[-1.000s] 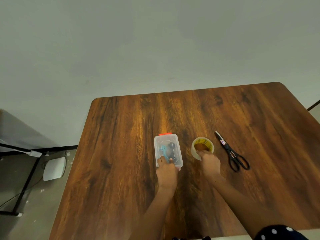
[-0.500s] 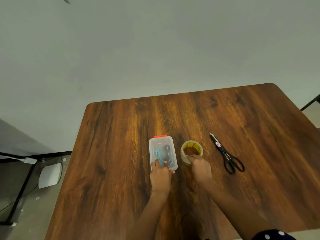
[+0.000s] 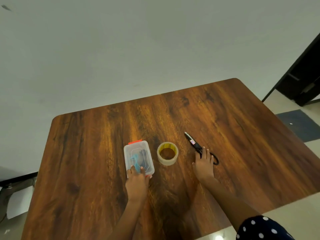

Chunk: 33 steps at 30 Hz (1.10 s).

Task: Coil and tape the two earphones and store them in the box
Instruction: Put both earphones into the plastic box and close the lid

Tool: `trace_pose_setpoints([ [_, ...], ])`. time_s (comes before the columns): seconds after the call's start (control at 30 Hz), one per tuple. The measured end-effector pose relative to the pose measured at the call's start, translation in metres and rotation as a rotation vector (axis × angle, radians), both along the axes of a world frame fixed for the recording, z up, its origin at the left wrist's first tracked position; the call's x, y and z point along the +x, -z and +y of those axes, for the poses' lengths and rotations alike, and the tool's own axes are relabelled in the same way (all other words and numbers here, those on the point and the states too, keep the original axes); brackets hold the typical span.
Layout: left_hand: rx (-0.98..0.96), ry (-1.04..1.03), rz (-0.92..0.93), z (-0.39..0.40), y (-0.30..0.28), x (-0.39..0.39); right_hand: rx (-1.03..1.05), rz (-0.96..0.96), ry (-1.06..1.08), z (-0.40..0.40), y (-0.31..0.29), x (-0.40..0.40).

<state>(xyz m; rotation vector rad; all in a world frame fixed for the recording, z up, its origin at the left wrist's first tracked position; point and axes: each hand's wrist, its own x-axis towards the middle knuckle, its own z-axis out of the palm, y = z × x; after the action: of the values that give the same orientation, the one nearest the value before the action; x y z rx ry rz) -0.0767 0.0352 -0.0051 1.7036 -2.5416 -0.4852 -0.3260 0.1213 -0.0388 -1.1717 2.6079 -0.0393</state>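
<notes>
Two coiled earphones are seen through the closed clear lid of the box (image 3: 139,157): a blue earphone (image 3: 135,159) toward the left side and a dark earphone (image 3: 143,157) beside it on the right, both lying just beyond the fingertips of the left hand (image 3: 137,183). The near end of the lid is pressed by those fingers, which are held close together. An orange latch (image 3: 135,141) is seen at the box's far end. The right hand (image 3: 204,164) is laid with its fingers straight and slightly spread over the handles of the scissors (image 3: 200,148), whose closed blades point away beyond the fingertips. Between the two hands, untouched, the tape roll (image 3: 167,153) is set flat on the wooden table (image 3: 242,144).
</notes>
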Motion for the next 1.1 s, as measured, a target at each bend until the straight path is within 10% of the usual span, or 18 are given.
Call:
trace_pose_setpoints([
  [1.1,0.035,-0.05,0.02,0.003,-0.008,0.0,-0.103,-0.121,0.086,-0.009,-0.006,0.03],
])
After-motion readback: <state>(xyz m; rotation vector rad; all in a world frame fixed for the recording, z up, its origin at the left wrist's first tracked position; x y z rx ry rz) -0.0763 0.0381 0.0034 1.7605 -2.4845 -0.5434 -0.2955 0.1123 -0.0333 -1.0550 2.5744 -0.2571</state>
